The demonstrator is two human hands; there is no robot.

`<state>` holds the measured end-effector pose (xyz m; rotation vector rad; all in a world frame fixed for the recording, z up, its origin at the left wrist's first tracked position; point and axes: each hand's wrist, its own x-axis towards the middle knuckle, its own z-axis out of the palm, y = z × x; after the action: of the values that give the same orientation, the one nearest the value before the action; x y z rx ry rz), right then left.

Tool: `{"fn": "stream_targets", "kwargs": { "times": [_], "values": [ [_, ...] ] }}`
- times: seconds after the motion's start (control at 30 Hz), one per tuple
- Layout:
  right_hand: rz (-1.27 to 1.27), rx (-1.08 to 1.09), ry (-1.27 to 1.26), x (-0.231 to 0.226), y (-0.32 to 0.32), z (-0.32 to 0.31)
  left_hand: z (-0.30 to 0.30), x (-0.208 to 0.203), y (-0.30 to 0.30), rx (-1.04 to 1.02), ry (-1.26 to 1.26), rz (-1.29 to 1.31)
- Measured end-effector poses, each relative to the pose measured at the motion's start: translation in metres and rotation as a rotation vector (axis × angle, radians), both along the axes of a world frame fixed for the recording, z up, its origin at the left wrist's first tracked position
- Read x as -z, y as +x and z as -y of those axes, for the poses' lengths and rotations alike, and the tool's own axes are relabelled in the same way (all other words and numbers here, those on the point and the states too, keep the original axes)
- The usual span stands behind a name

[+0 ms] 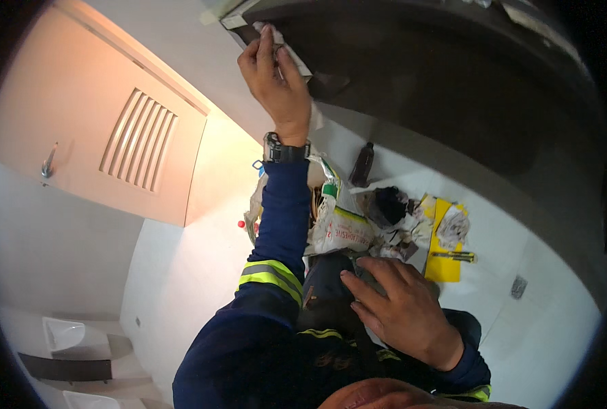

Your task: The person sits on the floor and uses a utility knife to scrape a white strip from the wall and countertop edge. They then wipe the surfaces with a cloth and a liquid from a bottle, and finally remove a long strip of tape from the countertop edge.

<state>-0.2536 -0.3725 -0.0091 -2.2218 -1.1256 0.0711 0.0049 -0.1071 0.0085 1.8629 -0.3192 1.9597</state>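
My left hand (276,82) is raised to the corner of a dark panel (412,75) at the top. Its fingers press a crumpled white wipe (278,33), perhaps tissue or cloth, against the pale strip (297,63) along the panel's edge. A watch is strapped round that wrist. Low in front of my body hovers my right hand (406,307), fingers stretched and apart, with nothing seen in them. Beneath my left forearm stands an opened white sack (341,228) with green and yellow print; my sleeve hides part of its contents.
A dark bottle (362,165) lies or stands past the sack. Beside it are a black plastic bag (389,204), crumpled papers (452,228) and a yellow sheet (443,269) bearing a utility knife (455,256). A louvred door (92,116) is at left, white basins (75,337) at lower left, a floor drain (518,286) at right.
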Motion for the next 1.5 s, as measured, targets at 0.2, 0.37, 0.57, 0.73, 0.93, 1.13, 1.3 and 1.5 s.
{"fn": "stream_targets", "kwargs": {
  "times": [0.2,0.37,0.57,0.73,0.93,1.13,1.3,1.5],
  "values": [
    [-0.010,0.009,-0.020,0.004,-0.002,0.003,-0.027,-0.011,-0.004,0.111,-0.236,-0.142],
    [0.000,0.027,-0.048,0.011,-0.003,-0.002,0.007,-0.004,-0.003,0.131,-0.127,-0.075],
    [-0.020,0.025,-0.067,0.009,-0.006,-0.002,-0.050,-0.008,-0.012,-0.072,-0.024,-0.261],
    [-0.003,0.015,-0.082,0.010,-0.005,-0.001,-0.052,0.003,-0.014,-0.137,-0.002,-0.334],
    [-0.063,0.029,-0.065,0.020,0.002,-0.003,-0.040,0.039,-0.032,-0.133,-0.084,-0.492],
    [-0.036,0.022,-0.032,0.017,0.003,-0.009,-0.059,-0.006,-0.019,-0.233,0.075,-0.316],
    [-0.012,0.035,-0.031,0.018,0.005,-0.011,-0.060,0.027,-0.028,-0.124,-0.023,-0.432],
    [-0.010,0.022,-0.068,0.023,0.003,-0.014,-0.061,-0.030,-0.013,0.016,-0.080,-0.304]
  ]
}}
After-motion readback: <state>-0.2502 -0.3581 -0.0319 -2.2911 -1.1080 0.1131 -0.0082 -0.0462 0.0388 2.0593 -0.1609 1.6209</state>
